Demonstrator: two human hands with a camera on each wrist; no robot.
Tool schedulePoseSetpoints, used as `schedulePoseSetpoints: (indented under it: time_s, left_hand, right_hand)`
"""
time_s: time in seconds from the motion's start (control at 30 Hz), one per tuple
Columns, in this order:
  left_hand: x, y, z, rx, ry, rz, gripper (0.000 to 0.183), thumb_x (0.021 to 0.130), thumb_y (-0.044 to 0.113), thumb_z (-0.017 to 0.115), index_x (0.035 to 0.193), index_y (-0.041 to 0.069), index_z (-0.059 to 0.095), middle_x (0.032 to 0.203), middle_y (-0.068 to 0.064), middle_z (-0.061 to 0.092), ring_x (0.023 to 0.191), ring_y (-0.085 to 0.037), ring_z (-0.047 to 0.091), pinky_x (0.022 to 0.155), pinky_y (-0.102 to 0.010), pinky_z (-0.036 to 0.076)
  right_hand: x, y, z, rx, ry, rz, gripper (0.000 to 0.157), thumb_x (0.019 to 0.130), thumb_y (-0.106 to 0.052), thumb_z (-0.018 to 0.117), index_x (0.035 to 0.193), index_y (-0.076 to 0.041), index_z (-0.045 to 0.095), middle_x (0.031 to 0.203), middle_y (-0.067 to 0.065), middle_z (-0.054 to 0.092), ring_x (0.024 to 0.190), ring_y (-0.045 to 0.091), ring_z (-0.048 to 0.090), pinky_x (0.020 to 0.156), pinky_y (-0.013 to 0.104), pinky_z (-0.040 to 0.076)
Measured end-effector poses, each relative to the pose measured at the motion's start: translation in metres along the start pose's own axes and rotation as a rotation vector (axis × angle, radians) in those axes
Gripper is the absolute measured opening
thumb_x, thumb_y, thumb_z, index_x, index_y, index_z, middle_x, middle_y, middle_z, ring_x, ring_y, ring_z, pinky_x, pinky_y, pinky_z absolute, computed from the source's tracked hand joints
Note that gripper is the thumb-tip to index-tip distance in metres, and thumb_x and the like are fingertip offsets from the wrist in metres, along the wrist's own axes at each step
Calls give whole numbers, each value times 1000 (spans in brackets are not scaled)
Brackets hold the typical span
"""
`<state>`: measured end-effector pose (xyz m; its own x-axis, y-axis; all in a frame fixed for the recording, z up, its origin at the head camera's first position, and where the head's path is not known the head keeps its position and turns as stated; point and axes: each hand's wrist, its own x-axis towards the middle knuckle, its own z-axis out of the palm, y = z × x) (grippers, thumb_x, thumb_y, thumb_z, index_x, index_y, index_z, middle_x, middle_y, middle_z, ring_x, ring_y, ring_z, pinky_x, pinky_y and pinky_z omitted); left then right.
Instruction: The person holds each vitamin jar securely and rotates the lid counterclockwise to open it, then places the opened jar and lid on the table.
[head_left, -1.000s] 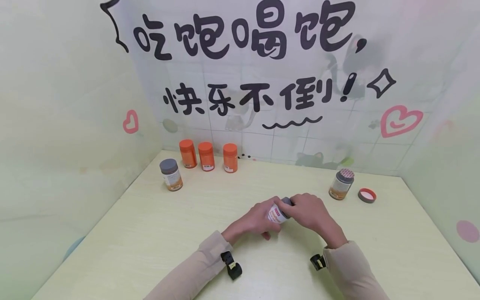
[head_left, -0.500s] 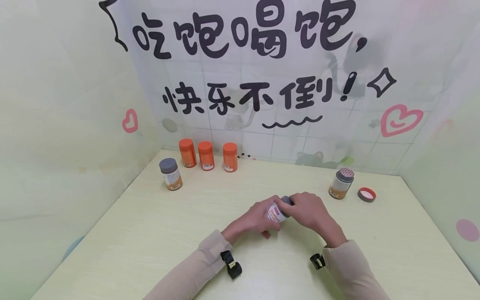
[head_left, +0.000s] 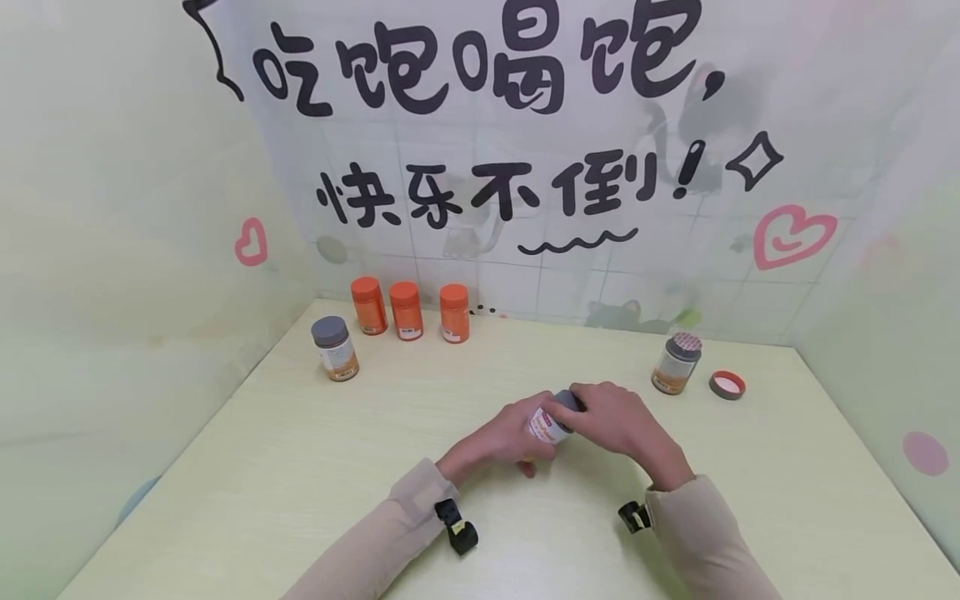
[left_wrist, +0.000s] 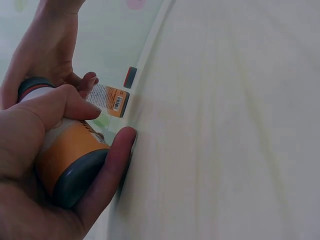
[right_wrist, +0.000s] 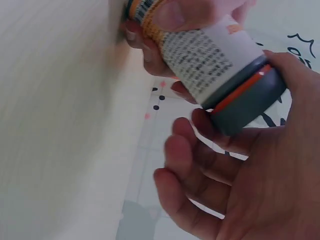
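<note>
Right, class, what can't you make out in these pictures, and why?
Head view: base of the held jar, hidden by the left hand.
Head: contents of the uncapped jar, covered by its seal.
Right wrist: label text, blurred.
Left wrist: uncapped jar's top, behind the right hand.

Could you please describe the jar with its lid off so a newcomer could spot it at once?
On the pale table, look to the back right, beyond the right hand. There, a white-and-orange jar stands just left of a loose, red-rimmed lid. Its pink-patterned top sets it apart from the lidded jars.
</note>
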<state>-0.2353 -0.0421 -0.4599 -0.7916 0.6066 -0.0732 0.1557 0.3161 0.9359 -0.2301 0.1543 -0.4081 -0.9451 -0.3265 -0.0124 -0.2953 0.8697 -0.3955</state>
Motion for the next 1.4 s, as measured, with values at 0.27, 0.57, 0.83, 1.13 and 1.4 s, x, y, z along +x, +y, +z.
schedulePoseSetpoints:
  time_s: [0.27, 0.57, 0.83, 1.13, 1.4]
  left_hand:
    - [-1, 0, -1, 9, 3, -9, 63, 80, -1, 71, 130, 31, 50, 105, -7, 57, 84, -19, 63, 52, -41, 61]
    - [0, 2, -2, 21, 11, -10, 51, 79, -2, 72, 119, 23, 53, 101, -7, 58, 83, -19, 63, 54, -42, 61]
    - [2, 1, -1, 21, 17, -9, 48, 79, -3, 71, 117, 20, 52, 100, -7, 59, 79, -19, 64, 54, -42, 61]
    - [2, 1, -1, 28, 18, -12, 56, 80, -2, 72, 124, 27, 53, 104, -6, 57, 84, -20, 63, 54, -41, 61]
    - [2, 0, -2, 30, 11, -17, 54, 80, -1, 72, 123, 25, 52, 103, -6, 57, 84, -19, 63, 54, -41, 61]
  right_hand:
    - [-3, 1, -6, -35, 11, 34, 58, 91, -73, 43, 75, -20, 60, 65, -2, 57, 58, 16, 51, 50, 30, 37]
    - [-3, 2, -9, 98, -81, 40, 52, 92, -67, 49, 82, -18, 59, 70, -1, 61, 58, 15, 59, 51, 30, 46]
    - [-4, 2, -11, 162, -95, 1, 48, 92, -67, 51, 92, -19, 57, 74, 0, 62, 57, 16, 61, 52, 32, 46]
    - [-4, -5, -11, 177, -46, -29, 45, 96, -63, 49, 112, -22, 57, 92, -1, 69, 65, 14, 61, 58, 30, 49]
    - [-3, -9, -11, 99, 55, -103, 29, 97, -50, 57, 108, -23, 61, 99, -3, 72, 76, 10, 59, 64, 28, 48]
